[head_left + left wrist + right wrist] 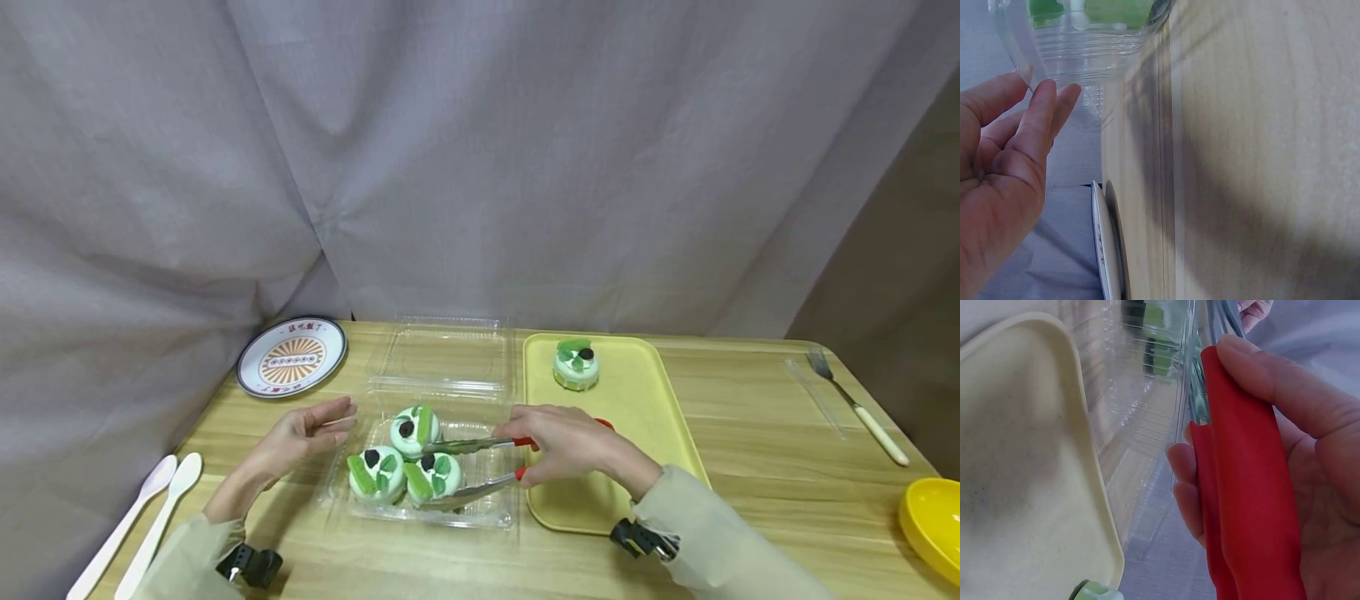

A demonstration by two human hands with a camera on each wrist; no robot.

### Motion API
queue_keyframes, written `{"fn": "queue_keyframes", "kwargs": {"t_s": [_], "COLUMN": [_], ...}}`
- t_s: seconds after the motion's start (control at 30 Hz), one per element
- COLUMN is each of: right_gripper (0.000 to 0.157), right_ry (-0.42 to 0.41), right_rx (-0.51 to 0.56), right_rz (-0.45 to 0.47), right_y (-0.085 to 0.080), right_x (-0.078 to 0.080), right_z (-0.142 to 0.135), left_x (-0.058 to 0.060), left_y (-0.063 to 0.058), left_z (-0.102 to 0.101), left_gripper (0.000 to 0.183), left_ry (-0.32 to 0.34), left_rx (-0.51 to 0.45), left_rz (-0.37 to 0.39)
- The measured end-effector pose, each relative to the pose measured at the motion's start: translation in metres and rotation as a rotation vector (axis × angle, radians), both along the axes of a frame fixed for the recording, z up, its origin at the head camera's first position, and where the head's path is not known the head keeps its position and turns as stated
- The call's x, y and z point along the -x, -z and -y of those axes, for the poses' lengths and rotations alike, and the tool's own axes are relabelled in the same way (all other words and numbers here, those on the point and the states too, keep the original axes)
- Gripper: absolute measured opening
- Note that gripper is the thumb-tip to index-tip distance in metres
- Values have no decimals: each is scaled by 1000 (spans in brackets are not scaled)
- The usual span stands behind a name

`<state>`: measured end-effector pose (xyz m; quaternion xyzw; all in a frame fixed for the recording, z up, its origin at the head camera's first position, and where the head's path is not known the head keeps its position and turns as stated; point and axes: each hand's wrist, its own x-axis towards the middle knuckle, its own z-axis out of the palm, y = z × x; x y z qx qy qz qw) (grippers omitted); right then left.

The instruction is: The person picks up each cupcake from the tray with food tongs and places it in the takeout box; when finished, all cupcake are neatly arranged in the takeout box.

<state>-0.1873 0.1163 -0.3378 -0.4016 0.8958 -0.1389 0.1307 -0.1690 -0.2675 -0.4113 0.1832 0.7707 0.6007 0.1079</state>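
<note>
My right hand (558,442) grips metal tongs with red handles (1250,487). The spread tong arms reach over the front right cake (442,477) in a clear plastic box (480,518). One arm lies along its near side, the other along its far side; whether they touch it I cannot tell. Two similar cakes, pale green with a dark berry and leaves, sit beside it: a back cake (405,425) and a left cake (384,483). At the box's left edge is my left hand (300,442), fingers fairly straight, fingertips (1044,90) at the plastic rim.
A yellow tray (630,408) right of the box bears one matching cake (576,368). The box's lid (446,354) lies folded back. Around stand a patterned plate (292,357), two white spoons (161,517), a fork (862,412) and a yellow bowl (933,525).
</note>
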Motion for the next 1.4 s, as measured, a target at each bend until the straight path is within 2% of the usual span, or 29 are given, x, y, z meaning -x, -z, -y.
{"fn": "queue_keyframes", "kwargs": {"t_s": [0.43,1.1,1.27,1.4], "right_gripper": [61,62,62,60], "right_ry": [15,9,-13,-27], "right_rx": [-17,-10,22,100], "right_rz": [29,44,47,61], "right_y": [0,-4,-5,-3], "right_x": [0,2,3,4], "right_z": [3,-4,-8,-16], "left_x": [-3,0,0,1], "left_y": [2,1,1,2], "left_z": [1,-2,-1,0], "left_gripper": [65,65,65,65], "left_ry": [-10,19,22,22], "left_rx": [35,-7,-9,-6], "left_rz": [18,-6,-9,-10]}}
